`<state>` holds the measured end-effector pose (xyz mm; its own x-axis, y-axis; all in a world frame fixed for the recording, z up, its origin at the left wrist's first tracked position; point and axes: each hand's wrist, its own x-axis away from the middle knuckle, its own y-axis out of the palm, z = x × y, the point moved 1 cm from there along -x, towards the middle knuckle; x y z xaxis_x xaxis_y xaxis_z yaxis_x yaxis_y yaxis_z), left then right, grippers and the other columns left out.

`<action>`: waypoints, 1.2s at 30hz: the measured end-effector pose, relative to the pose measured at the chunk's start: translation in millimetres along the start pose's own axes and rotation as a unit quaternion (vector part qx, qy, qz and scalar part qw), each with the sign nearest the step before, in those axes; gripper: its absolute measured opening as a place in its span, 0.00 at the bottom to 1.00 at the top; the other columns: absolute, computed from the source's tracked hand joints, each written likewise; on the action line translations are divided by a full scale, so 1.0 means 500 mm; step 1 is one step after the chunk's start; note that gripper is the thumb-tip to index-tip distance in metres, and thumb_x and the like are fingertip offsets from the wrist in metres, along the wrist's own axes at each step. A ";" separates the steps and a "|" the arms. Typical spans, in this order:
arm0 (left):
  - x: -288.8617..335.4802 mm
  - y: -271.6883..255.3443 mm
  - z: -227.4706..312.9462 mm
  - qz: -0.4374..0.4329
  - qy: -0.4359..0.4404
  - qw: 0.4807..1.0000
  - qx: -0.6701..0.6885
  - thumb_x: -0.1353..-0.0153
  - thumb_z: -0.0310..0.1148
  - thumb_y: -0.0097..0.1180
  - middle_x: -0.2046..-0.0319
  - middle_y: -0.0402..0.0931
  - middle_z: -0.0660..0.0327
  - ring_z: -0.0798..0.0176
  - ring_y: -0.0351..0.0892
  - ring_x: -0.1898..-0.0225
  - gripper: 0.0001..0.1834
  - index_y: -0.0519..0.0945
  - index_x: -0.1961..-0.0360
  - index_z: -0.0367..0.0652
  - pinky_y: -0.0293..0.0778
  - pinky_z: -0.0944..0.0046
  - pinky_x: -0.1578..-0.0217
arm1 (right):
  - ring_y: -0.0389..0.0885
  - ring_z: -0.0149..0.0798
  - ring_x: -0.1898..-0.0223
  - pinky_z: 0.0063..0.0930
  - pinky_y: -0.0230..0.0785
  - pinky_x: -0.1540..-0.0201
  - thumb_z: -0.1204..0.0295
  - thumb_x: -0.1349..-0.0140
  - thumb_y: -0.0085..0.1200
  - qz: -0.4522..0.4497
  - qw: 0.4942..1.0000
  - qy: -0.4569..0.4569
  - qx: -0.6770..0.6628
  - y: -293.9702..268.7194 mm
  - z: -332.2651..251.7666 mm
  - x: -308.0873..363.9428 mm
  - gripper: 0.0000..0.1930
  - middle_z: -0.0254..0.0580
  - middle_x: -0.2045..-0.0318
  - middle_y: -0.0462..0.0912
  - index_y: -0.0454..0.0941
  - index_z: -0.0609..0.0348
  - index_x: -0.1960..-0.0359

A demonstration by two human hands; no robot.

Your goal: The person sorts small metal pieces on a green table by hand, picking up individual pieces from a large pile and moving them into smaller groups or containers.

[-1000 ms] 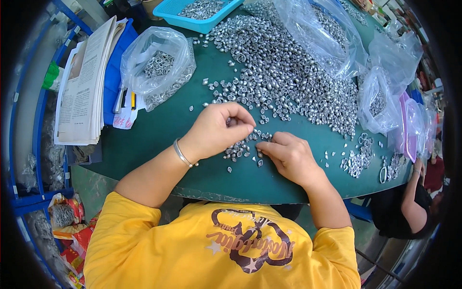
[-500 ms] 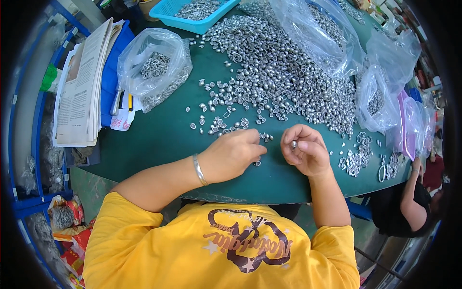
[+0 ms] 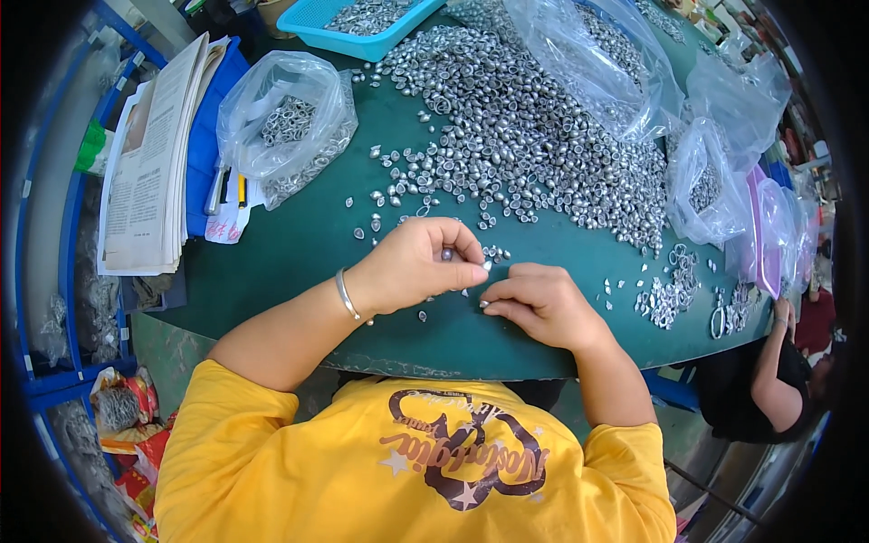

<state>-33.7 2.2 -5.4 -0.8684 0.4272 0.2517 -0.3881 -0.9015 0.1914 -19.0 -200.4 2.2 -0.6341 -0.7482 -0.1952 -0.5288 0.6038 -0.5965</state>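
Note:
My left hand, a silver bangle on its wrist, is closed with thumb and forefinger pinched on a small silver metal piece. A rounded grey bead-like piece shows in the gap between its curled fingers. Just right of it and slightly nearer me, my right hand pinches another tiny metal piece at its fingertips. Beyond both hands spreads a large heap of small teardrop-shaped metal pieces, some showing hollow backs. A single loose piece lies below my left hand on the green tabletop.
A clear bag of metal rings stands at left beside newspapers and a blue bin. A light-blue basket sits at the back. More bags and link-like parts lie right, near another person's arm.
My left hand has lifted slightly and turned, showing pinched fingertips. My right hand has moved left and turned downward, near the left one. The bead-like piece seen in the right hand no longer shows there.

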 end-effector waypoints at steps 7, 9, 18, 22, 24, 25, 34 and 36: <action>0.002 -0.004 0.016 -0.005 -0.049 0.959 0.278 0.44 0.24 0.54 0.70 0.77 0.58 0.69 0.78 0.71 0.04 0.76 0.67 0.36 0.74 0.74 0.72 | 0.69 0.27 0.79 0.20 0.60 0.77 0.78 0.53 0.62 0.009 0.964 0.032 -0.264 -0.023 0.016 0.004 0.04 0.33 0.81 0.75 0.81 0.61 0.74; 0.003 -0.011 0.014 -0.011 -0.028 0.954 0.298 0.44 0.24 0.54 0.70 0.77 0.58 0.68 0.78 0.70 0.05 0.75 0.66 0.36 0.75 0.72 0.71 | 0.68 0.26 0.79 0.20 0.58 0.77 0.78 0.51 0.61 0.004 0.950 0.027 -0.311 -0.024 0.023 0.006 0.04 0.34 0.81 0.74 0.79 0.62 0.74; 0.031 -0.091 0.068 0.103 0.018 0.956 0.273 0.46 0.25 0.53 0.76 0.73 0.64 0.72 0.72 0.75 0.04 0.74 0.68 0.39 0.67 0.76 0.74 | 0.61 0.22 0.83 0.14 0.54 0.81 0.76 0.45 0.53 0.024 0.802 0.231 -0.551 -0.052 0.024 -0.014 0.05 0.35 0.82 0.71 0.74 0.65 0.69; 0.030 -0.081 0.063 0.159 0.075 0.966 -0.187 0.49 0.26 0.60 0.79 0.69 0.71 0.76 0.67 0.79 0.04 0.79 0.72 0.38 0.63 0.76 0.77 | 0.78 0.38 0.75 0.29 0.69 0.73 0.75 0.49 0.56 -0.027 0.999 0.025 0.026 -0.025 -0.012 -0.092 0.04 0.38 0.79 0.78 0.81 0.57 0.71; 0.029 -0.064 0.053 0.151 0.141 0.926 -0.316 0.51 0.26 0.62 0.80 0.69 0.68 0.74 0.67 0.79 0.03 0.80 0.74 0.40 0.64 0.74 0.77 | 0.78 0.42 0.73 0.33 0.70 0.72 0.75 0.51 0.56 -0.037 0.992 0.014 0.121 -0.016 -0.020 -0.106 0.06 0.40 0.77 0.78 0.81 0.54 0.70; 0.031 -0.057 0.048 0.140 0.166 0.908 -0.358 0.54 0.26 0.62 0.79 0.70 0.64 0.70 0.69 0.78 0.03 0.81 0.75 0.42 0.65 0.72 0.76 | 0.78 0.45 0.72 0.35 0.70 0.71 0.75 0.52 0.56 -0.043 0.985 0.008 0.167 -0.013 -0.021 -0.112 0.07 0.41 0.76 0.78 0.81 0.52 0.70; 0.035 -0.028 0.015 0.138 0.220 0.822 -0.507 0.56 0.28 0.64 0.75 0.68 0.59 0.57 0.73 0.74 0.08 0.78 0.73 0.42 0.70 0.63 0.73 | 0.77 0.45 0.75 0.35 0.69 0.74 0.73 0.53 0.58 -0.001 0.978 0.024 0.208 -0.013 -0.017 -0.088 0.05 0.39 0.77 0.76 0.79 0.56 0.73; 0.037 -0.024 0.020 0.132 0.221 0.823 -0.507 0.56 0.28 0.64 0.75 0.68 0.60 0.57 0.73 0.74 0.08 0.78 0.72 0.42 0.70 0.62 0.74 | 0.77 0.45 0.75 0.36 0.69 0.73 0.73 0.53 0.58 0.004 0.977 0.031 0.212 -0.014 -0.015 -0.086 0.05 0.39 0.76 0.76 0.79 0.56 0.72</action>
<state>-41.9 21.7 6.4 -0.9045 0.3425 -0.2543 -0.0314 -0.6480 -0.7610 7.5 -170.3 20.7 -0.6778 -0.7173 -0.1613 -0.2500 0.4312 -0.8670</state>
